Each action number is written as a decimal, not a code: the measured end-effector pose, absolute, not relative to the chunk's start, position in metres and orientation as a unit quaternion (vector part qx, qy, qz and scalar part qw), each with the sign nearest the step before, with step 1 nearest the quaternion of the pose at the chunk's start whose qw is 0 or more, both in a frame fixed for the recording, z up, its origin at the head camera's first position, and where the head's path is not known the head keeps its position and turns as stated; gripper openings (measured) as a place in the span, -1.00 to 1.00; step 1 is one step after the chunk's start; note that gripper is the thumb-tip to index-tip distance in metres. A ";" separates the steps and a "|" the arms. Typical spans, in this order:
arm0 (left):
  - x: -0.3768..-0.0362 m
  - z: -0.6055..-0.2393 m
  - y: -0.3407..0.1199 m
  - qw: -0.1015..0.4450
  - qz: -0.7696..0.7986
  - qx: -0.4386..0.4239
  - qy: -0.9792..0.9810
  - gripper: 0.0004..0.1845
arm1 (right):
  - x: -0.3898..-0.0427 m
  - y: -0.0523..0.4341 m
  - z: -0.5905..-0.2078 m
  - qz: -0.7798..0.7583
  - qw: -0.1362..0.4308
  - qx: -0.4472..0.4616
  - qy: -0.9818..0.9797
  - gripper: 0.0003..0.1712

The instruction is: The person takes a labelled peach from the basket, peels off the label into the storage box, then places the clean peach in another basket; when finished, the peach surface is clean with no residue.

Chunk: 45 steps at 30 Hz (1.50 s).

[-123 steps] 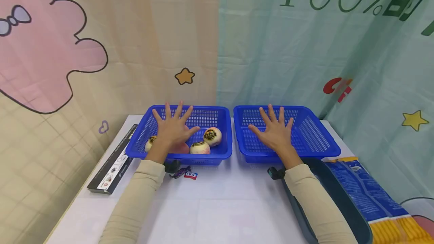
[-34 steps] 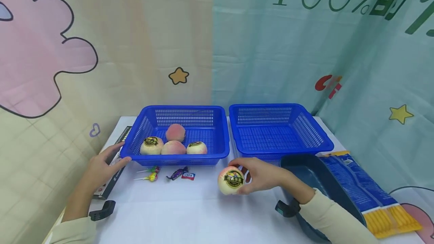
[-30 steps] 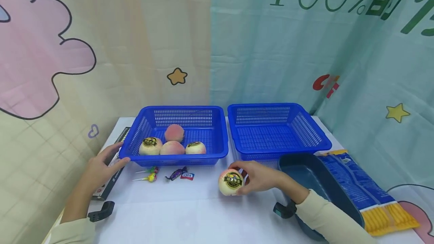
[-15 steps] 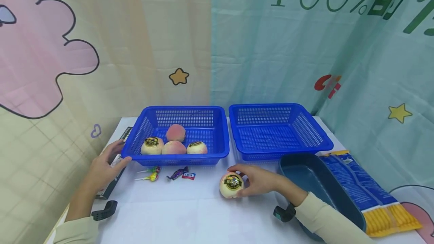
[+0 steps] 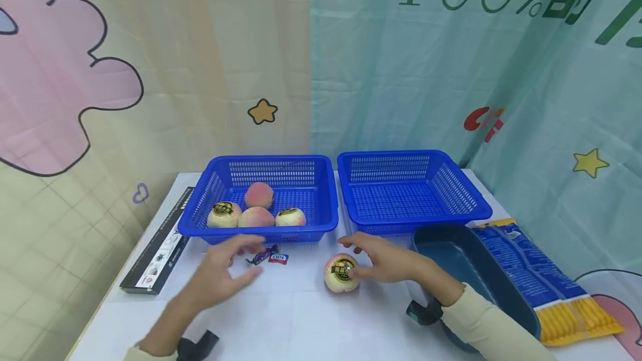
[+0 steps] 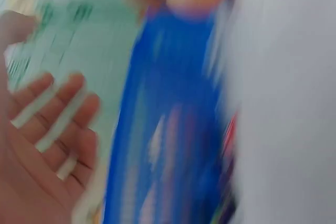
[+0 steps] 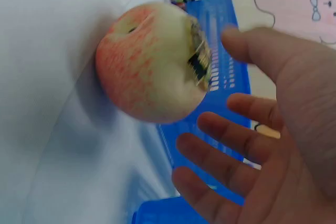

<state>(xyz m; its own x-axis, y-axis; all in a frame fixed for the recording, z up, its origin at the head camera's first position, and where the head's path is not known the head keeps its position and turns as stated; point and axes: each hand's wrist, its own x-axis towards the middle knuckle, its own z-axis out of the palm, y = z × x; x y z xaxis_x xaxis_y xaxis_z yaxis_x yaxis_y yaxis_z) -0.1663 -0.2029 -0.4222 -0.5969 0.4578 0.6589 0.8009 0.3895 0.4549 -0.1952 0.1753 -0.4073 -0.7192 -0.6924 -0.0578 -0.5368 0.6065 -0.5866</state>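
A pale peach with a pink blush and a black-and-gold label rests on the white table. My right hand is spread loosely at its right side; in the right wrist view the peach sits apart from the relaxed fingers. My left hand hovers over the table in front of the left basket, fingers loosely extended and holding nothing. It mostly covers the lollipops, and a purple-wrapped candy shows just past its fingertips. The left wrist view is blurred by motion.
The left blue basket holds several peaches; the right blue basket has none. A dark blue tray and a blue-yellow bag lie at right. A long black box lies at left, a small red-blue candy in front.
My right hand brought the peach to the table and has let go of it. My left hand has left the left basket's side and moved right, towards the table's middle.
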 end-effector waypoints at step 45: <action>-0.198 -0.492 -0.068 -0.073 -0.476 -0.344 -0.806 -0.19 | -0.187 0.270 -0.333 -0.328 0.173 -0.293 0.881 -0.90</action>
